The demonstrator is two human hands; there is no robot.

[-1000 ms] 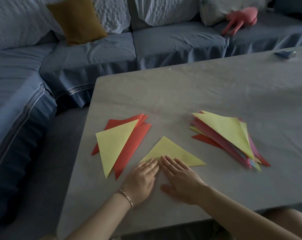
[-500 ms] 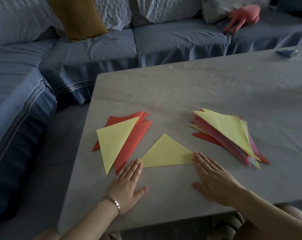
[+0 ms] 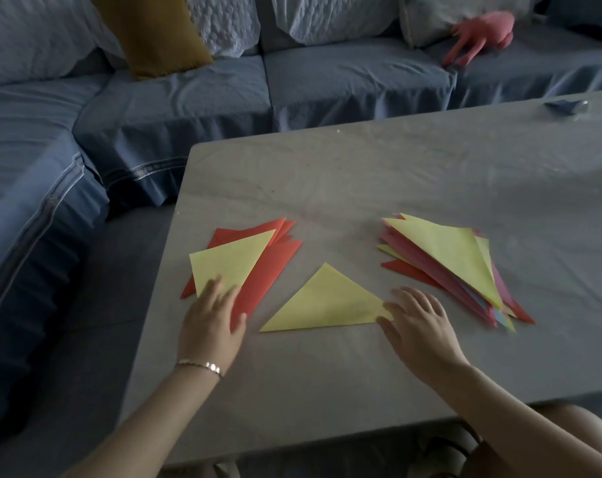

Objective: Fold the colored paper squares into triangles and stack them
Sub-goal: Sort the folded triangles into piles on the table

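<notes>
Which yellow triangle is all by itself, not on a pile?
The folded yellow paper triangle in the middle, on the grey table. The others top piles: one on the left red paper stack, one on the right mixed-colour stack.

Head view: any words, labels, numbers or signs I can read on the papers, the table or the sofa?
No text is readable anywhere.
The single yellow folded paper triangle, the red and yellow paper pile and the mixed-colour paper pile show blank faces.
Small blue object at the table's far edge: too blurred to read.
Stitched band on the blue sofa cover: a faint mark, too small to read.
</notes>
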